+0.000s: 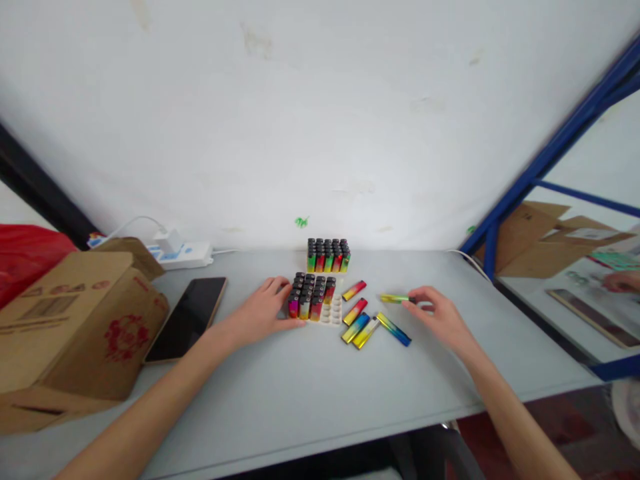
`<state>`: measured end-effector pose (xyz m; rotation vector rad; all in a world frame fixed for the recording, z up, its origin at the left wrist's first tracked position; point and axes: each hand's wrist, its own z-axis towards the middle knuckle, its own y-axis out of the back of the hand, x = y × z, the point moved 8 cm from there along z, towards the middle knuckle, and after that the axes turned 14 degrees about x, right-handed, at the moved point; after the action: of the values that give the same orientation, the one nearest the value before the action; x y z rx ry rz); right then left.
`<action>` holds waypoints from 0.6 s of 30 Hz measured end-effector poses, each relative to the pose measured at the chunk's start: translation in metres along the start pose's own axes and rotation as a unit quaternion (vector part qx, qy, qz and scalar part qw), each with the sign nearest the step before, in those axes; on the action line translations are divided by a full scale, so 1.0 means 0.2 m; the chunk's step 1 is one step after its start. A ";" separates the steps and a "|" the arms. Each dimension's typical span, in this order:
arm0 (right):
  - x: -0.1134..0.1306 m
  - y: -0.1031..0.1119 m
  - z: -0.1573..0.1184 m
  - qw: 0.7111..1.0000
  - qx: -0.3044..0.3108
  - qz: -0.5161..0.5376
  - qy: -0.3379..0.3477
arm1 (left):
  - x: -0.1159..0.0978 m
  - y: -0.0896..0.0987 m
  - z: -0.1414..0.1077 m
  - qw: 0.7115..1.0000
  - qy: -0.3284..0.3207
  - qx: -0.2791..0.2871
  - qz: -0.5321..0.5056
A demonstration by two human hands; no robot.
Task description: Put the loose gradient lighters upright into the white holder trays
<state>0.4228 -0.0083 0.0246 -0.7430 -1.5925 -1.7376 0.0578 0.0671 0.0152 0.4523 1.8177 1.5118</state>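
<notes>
My left hand (265,305) rests at the left side of a white lighter tray (330,319), its thumb along the front edge and its fingers curled against the left side. Black-topped lighters (310,297) stand upright in the tray's left part; several round-edged slots at its right show no lighter. Between the fingertips of my right hand (440,313) is a yellow-green lighter (395,298), held roughly level above the table. Several loose lighters lie between tray and right hand, among them a red-yellow lighter (355,290) and a yellow-blue lighter (395,329).
A second block of upright lighters (329,257) stands behind the tray near the wall. To the left are a dark phone or tablet (187,319), a cardboard box (75,333) and a power strip (187,255). Past the blue frame (493,247) at right, another person's hand (623,281) shows.
</notes>
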 end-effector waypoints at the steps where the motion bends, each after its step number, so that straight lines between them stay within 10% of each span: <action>1: 0.00 0.01 0.05 0.998 -0.012 0.067 -0.009 | 0.00 0.00 0.00 1.000 -0.002 -0.002 -0.001; 9: 0.38 -0.16 0.38 0.916 0.067 0.389 0.064 | -0.01 0.00 -0.01 1.000 0.001 -0.005 0.000; 13: 0.41 -0.40 0.40 0.934 0.118 0.334 0.045 | -0.01 0.01 -0.01 1.000 -0.001 -0.006 -0.002; 18: 0.36 -0.48 0.33 0.991 0.030 0.113 0.070 | -0.01 0.01 -0.01 1.000 -0.010 -0.008 -0.005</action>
<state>0.3004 0.0549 0.0278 -0.7244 -1.4035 -1.5371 0.0585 0.0648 0.0176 0.4493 1.7879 1.5096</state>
